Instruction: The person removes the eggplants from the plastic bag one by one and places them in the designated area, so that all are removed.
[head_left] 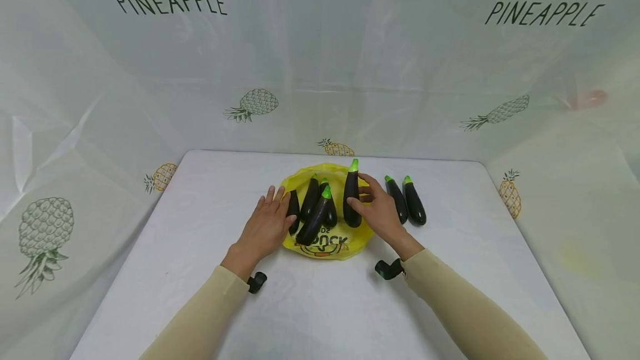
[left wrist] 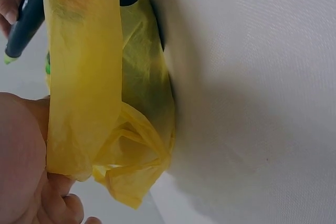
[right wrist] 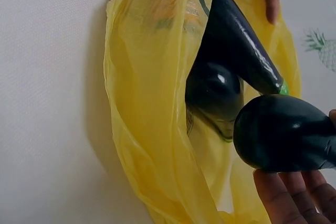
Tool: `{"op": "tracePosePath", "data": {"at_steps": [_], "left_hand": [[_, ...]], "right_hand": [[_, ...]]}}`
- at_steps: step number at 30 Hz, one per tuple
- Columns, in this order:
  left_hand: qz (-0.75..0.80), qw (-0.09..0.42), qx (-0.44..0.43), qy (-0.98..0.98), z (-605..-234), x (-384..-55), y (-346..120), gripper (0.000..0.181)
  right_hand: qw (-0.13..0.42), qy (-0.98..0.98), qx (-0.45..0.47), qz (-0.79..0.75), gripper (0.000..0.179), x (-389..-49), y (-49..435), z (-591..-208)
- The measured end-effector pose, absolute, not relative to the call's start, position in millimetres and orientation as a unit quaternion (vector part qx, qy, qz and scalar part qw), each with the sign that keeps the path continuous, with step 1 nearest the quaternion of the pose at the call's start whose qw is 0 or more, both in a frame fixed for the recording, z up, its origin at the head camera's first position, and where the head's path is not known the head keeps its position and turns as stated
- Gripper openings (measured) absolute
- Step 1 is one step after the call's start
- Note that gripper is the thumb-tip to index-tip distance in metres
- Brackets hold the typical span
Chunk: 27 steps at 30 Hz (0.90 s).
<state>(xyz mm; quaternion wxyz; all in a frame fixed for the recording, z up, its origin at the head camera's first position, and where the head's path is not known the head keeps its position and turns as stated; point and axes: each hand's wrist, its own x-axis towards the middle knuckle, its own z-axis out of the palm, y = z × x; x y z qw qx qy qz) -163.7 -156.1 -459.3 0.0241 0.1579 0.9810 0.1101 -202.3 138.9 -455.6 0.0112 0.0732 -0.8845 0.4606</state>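
Note:
A yellow plastic bag [head_left: 352, 243] lies spread on the table with its mouth up, several dark eggplants inside. Topmost is a slanting eggplant [head_left: 314, 221] with a bright green stem end. My right hand [head_left: 382, 213] grips another eggplant [head_left: 351, 196], stem up, over the bag's right part. In the right wrist view, the blunt end of this held eggplant [right wrist: 278, 132] is near the bag's opening. At the bag's left rim, my left hand [head_left: 265, 226] rests with fingers extended. The bag's yellow edge [left wrist: 84, 103] crosses that hand in the left wrist view, hiding part of it.
Two loose eggplants, one nearer [head_left: 396, 199] and one farther right [head_left: 414, 204], lie on the white table [head_left: 320, 310] just right of my right hand. A pale curtain [head_left: 350, 71] with pineapple prints hangs behind and beside the table.

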Motion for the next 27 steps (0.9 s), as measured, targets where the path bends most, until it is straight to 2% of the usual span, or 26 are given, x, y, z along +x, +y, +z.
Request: {"op": "tracePosePath", "data": {"at_steps": [27], "left_hand": [[0.073, 0.024, 0.154, 0.985, -457, -162, -159, 0.068]], "right_hand": [[0.021, -0.889, 0.056, 0.453, 0.073, -202, 149, -445]]}}
